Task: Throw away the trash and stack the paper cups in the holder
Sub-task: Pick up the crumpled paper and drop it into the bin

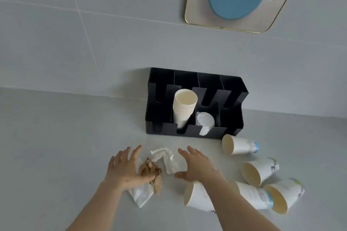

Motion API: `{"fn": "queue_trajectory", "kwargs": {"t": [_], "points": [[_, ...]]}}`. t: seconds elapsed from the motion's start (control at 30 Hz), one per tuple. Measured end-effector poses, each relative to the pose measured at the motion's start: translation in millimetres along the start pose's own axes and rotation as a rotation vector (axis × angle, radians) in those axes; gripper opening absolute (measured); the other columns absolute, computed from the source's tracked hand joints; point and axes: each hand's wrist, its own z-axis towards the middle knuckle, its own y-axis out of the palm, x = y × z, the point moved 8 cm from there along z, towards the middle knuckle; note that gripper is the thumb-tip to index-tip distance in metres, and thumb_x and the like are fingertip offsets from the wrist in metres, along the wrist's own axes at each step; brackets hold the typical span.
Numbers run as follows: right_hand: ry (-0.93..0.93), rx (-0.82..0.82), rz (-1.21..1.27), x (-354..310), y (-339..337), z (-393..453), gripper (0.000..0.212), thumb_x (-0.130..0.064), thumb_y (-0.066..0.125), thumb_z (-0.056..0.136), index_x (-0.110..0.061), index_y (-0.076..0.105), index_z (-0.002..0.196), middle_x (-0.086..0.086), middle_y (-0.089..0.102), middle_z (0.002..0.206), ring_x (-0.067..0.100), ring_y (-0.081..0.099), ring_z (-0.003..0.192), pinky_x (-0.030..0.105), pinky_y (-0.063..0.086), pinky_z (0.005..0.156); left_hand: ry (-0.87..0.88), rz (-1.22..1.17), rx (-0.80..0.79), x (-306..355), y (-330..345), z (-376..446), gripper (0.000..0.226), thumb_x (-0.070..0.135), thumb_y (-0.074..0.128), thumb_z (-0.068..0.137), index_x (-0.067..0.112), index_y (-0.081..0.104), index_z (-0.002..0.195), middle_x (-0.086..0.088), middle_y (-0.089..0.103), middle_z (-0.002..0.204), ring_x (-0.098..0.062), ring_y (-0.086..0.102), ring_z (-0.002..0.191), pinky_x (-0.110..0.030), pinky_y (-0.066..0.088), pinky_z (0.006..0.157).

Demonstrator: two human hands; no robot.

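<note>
A crumpled brown paper (152, 173) and a crumpled white tissue (167, 159) lie on the pale counter, with a flat white wrapper (139, 196) under them. My left hand (125, 169) rests spread on the left of the pile, thumb touching the brown paper. My right hand (197, 165) hovers spread at the tissue's right side. A black holder (232, 118) stands against the wall with a stack of cups (183, 108) and white lids (205, 123) in it. Several paper cups lie tipped on the right, one (239, 144) nearest the holder, one (197, 199) under my right forearm.
More tipped cups (259, 169) (283, 195) crowd the counter's right side. A gold-rimmed tray (199, 13) with a blue plate (234, 5) and a glass vessel appears at the top right. The grey tiled wall (75, 33) rises behind the holder.
</note>
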Motion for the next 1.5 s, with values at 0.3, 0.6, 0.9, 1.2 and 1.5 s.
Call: {"fn": "queue_trajectory", "kwargs": {"t": [0.3, 0.6, 0.9, 1.2, 1.5], "points": [[-0.071, -0.021, 0.076, -48.2, 40.0, 42.9, 0.1, -0.061, 0.074, 0.081, -0.031, 0.018, 0.158, 0.004, 0.014, 0.169, 0.031, 0.028, 0.15, 0.047, 0.034, 0.117, -0.065, 0.018, 0.125, -27.8, 48.3, -8.7, 0.123, 0.073, 0.072, 0.059, 0.038, 0.009, 0.159, 0.0, 0.028, 0.163, -0.025, 0.025, 0.152, -0.044, 0.028, 0.122], [-0.123, 0.127, 0.132, -73.3, 48.2, 59.8, 0.06, -0.022, 0.069, 0.09, -0.037, 0.044, 0.143, 0.0, 0.058, 0.134, 0.027, 0.054, 0.12, 0.04, 0.052, 0.095, -0.216, 0.003, 0.296, -40.1, 48.1, -9.7, 0.052, 0.036, 0.084, 0.07, 0.027, 0.062, 0.116, 0.003, 0.068, 0.1, -0.024, 0.065, 0.098, -0.037, 0.051, 0.076], [0.048, 0.226, 0.664, -25.5, 13.3, 77.2, 0.048, -0.012, 0.077, 0.077, -0.043, 0.064, 0.11, -0.003, 0.069, 0.103, 0.025, 0.066, 0.093, 0.037, 0.057, 0.071, -0.471, -0.428, 0.462, -54.8, 34.5, -21.5, 0.013, 0.026, 0.075, 0.086, 0.023, 0.067, 0.097, -0.001, 0.054, 0.116, -0.029, 0.061, 0.107, -0.038, 0.052, 0.083], [-0.206, -0.11, 0.921, -82.5, 15.7, 61.9, 0.05, -0.003, 0.079, 0.074, -0.037, 0.072, 0.11, -0.003, 0.076, 0.1, 0.018, 0.071, 0.091, 0.03, 0.059, 0.078, -0.573, -0.935, 0.563, -29.3, 14.0, -39.5, 0.028, 0.03, 0.074, 0.089, 0.017, 0.054, 0.103, 0.007, 0.064, 0.087, -0.016, 0.063, 0.079, -0.034, 0.045, 0.067], [-0.378, -0.315, 0.793, -162.4, 51.7, 33.2, 0.058, -0.01, 0.066, 0.081, -0.034, 0.061, 0.134, -0.006, 0.072, 0.111, 0.009, 0.067, 0.101, 0.023, 0.054, 0.089, -0.482, -1.328, 0.594, -59.1, 25.5, -100.2, 0.018, 0.038, 0.059, 0.099, 0.024, 0.069, 0.098, 0.007, 0.075, 0.099, -0.013, 0.071, 0.098, -0.033, 0.054, 0.087]]}}
